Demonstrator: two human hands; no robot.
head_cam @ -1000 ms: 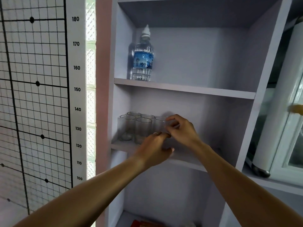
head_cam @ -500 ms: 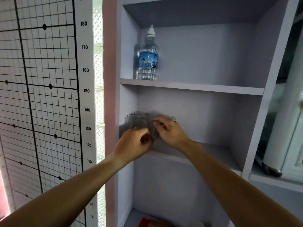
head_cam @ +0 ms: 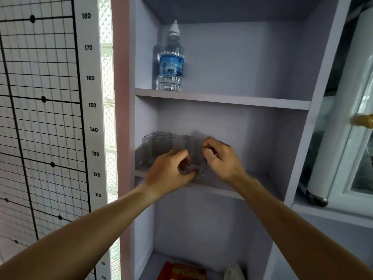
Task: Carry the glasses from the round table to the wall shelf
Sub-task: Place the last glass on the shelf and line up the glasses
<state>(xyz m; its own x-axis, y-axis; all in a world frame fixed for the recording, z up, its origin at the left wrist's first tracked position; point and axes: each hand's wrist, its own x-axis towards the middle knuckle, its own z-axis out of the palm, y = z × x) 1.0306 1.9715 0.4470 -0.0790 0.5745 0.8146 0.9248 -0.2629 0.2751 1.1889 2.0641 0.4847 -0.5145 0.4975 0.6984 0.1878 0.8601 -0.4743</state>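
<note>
Several clear glasses (head_cam: 154,147) stand grouped at the left of the middle board of the lilac wall shelf (head_cam: 260,184). One more clear glass (head_cam: 195,156) is at the front of the group, right of the others. My left hand (head_cam: 171,171) grips its lower part with curled fingers. My right hand (head_cam: 219,156) pinches its rim from the right. Whether its base rests on the board is hidden by my hands.
A water bottle (head_cam: 171,63) stands on the board above. A height chart (head_cam: 88,106) hangs on the wall to the left. A white glass-door cabinet (head_cam: 357,138) stands to the right. A red box (head_cam: 181,271) lies on the bottom board.
Both hands stay on the front glass at the shelf; they have shifted slightly left then back right, and the view has moved a little.
</note>
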